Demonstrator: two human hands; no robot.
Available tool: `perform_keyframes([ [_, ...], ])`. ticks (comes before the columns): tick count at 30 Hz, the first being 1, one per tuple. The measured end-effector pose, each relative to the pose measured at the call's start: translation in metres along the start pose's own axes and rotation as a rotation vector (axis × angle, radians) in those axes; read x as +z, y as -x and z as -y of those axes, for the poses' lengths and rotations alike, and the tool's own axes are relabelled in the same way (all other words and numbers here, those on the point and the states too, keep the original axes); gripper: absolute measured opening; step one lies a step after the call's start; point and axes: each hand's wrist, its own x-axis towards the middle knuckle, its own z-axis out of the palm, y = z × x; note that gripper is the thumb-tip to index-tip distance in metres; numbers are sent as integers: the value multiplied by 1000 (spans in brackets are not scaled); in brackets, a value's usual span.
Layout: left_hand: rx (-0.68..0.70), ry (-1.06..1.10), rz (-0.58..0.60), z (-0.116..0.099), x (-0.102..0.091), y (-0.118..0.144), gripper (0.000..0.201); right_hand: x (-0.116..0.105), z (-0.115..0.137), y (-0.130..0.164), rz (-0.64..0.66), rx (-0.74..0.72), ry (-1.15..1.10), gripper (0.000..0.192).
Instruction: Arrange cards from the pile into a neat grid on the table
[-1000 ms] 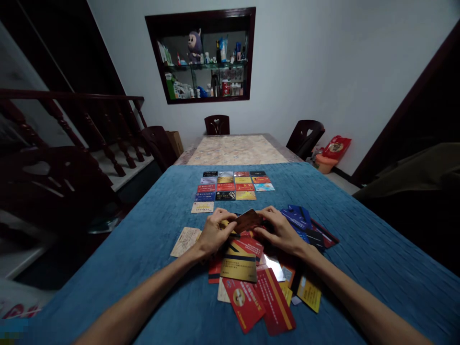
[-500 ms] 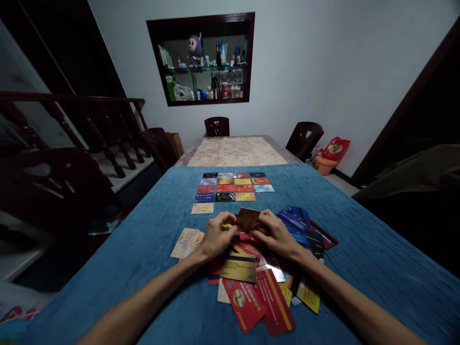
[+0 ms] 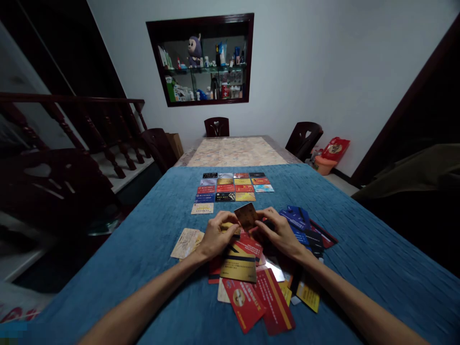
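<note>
A brown-gold card [image 3: 246, 214] is held up on edge between my left hand [image 3: 215, 235] and my right hand [image 3: 277, 232], fingertips pinching it from both sides. Both hands hover over a loose heap of plastic cards [image 3: 251, 282] in red, gold, yellow and blue on the blue tablecloth [image 3: 359, 249]. Further away, a tidy grid of cards [image 3: 230, 189] lies in rows, with a pale card [image 3: 202, 208] starting a new row at its near left.
A beige card [image 3: 186, 242] lies apart, left of the heap. Blue and dark cards [image 3: 305, 225] fan out to the right. Dark chairs [image 3: 304, 136] ring the far table end; a stair railing [image 3: 82, 129] runs on the left. A wall shelf [image 3: 203, 60] holds bottles.
The brown-gold card has been lifted off the heap and tilted more upright between my fingers. My hands have drawn slightly closer together.
</note>
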Motion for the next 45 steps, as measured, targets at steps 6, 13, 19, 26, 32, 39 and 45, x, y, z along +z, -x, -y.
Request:
perform_keyframes([
  [6,12,-7,-36,9,-1,-1,17,-4,-3,-1,-17,-74,118,18],
  [13,97,-84,-50,18,1,1,30,-7,-2,-2,23,-97,145,19],
  [19,204,-161,20,19,2,4,55,-7,-2,-1,39,-104,174,19],
  [26,312,-284,91,18,2,6,65,-6,-1,0,24,-108,193,18],
  [32,398,-408,131,17,0,6,59,-6,-1,1,20,-126,205,17],
  [39,417,-468,114,18,0,6,58,-4,-1,1,21,-131,185,19],
  [45,391,-461,119,19,-1,5,54,-3,-2,2,50,-137,217,23],
])
